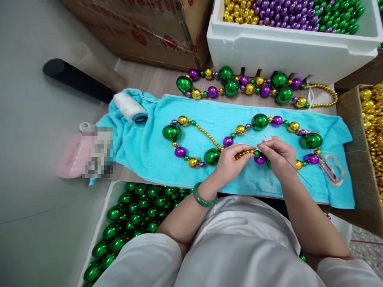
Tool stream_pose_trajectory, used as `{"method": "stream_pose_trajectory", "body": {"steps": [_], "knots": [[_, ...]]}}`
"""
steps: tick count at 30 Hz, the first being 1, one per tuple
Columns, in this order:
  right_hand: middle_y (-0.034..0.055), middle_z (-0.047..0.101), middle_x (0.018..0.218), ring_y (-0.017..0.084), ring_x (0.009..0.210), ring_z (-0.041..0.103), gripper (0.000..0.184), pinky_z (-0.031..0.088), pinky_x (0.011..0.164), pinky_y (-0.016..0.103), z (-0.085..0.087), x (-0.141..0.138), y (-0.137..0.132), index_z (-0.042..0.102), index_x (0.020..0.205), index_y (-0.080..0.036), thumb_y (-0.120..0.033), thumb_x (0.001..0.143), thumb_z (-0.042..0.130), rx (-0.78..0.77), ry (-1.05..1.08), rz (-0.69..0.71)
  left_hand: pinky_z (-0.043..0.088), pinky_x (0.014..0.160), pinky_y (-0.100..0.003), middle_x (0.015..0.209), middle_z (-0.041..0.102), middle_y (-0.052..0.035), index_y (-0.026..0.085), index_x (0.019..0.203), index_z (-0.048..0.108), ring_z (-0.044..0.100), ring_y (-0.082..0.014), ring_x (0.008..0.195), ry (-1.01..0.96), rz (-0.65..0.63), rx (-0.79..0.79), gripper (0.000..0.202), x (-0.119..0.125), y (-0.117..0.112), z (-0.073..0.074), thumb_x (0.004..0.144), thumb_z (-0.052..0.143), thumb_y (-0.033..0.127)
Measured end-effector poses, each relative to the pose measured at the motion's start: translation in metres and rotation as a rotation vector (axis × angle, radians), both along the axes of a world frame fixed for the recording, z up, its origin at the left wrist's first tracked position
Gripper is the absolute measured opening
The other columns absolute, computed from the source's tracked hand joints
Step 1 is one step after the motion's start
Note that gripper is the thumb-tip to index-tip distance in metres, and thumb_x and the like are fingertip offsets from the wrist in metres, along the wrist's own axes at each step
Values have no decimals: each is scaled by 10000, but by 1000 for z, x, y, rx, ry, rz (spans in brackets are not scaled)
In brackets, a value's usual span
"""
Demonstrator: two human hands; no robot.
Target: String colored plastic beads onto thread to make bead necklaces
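A strand of green, purple and gold beads (260,121) lies looped on a turquoise towel (152,171). My left hand (231,163) is closed on its run of small gold beads (245,154), near a little green bead. Beside it, my right hand (278,155) pinches with thumb and forefinger. A long thin needle (301,175) passes through that hand and sticks out towards the lower right. White thread (249,134) runs near the right fingertips, and one finger wears a white wrap. Parts of the strand are hidden behind both hands.
Beyond the towel lies another bead necklace (231,87). A white thread spool (127,107) rests at the left, pink-handled snips (328,169) at the right. A foam box (284,50) of beads, cardboard boxes (143,36) and a bin of green beads (134,219) surround the towel.
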State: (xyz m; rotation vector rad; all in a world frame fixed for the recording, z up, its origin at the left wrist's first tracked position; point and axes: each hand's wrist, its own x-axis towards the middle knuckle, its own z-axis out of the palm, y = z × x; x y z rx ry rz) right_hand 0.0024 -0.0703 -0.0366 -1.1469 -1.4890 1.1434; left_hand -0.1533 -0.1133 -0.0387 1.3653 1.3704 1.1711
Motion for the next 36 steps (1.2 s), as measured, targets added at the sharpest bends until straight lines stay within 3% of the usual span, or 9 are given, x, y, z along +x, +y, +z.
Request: {"method": "stream_pose_trajectory", "body": {"steps": [4,10,20,29,32,36], "knots": [[-13,604,688,147,701,562,117,422,661,300,6,0,-7,683,649,-220,-195,764,681,96,-66,-95,498,717,-266,840,714,-57,170,920,730,644,-155,784,58,20,45,142,3,-4,3,819,650,231],[-22,575,642,133,654,533,150,397,609,278,7,1,-10,664,603,-211,-171,745,694,73,-28,-148,485,643,-251,819,702,-66,154,913,723,630,-149,734,58,2,9,152,3,-8,6,816,643,238],[-7,633,725,164,764,604,96,473,743,326,9,-2,-2,677,661,-228,-233,753,704,64,-69,-38,480,666,-260,800,690,-48,158,853,700,595,-133,689,41,4,-3,128,6,-10,6,765,689,250],[-1,619,739,164,776,593,141,470,756,332,9,-4,4,616,670,-203,-266,768,696,14,-37,-12,489,710,-267,820,702,-66,149,823,721,619,-152,761,-194,-23,-122,164,3,-7,0,718,738,273],[20,657,814,172,821,610,150,488,783,343,11,-3,4,656,754,-206,-336,829,644,20,-42,-27,482,644,-248,796,699,-52,145,842,726,601,-128,692,-351,-21,-240,198,2,-6,-2,694,747,275],[73,658,1053,176,847,642,448,529,746,361,14,0,-3,699,937,-218,-543,939,391,24,73,-98,427,511,-206,681,658,-18,135,875,731,531,-86,569,-475,46,-373,260,0,-5,-3,660,760,278]]}}
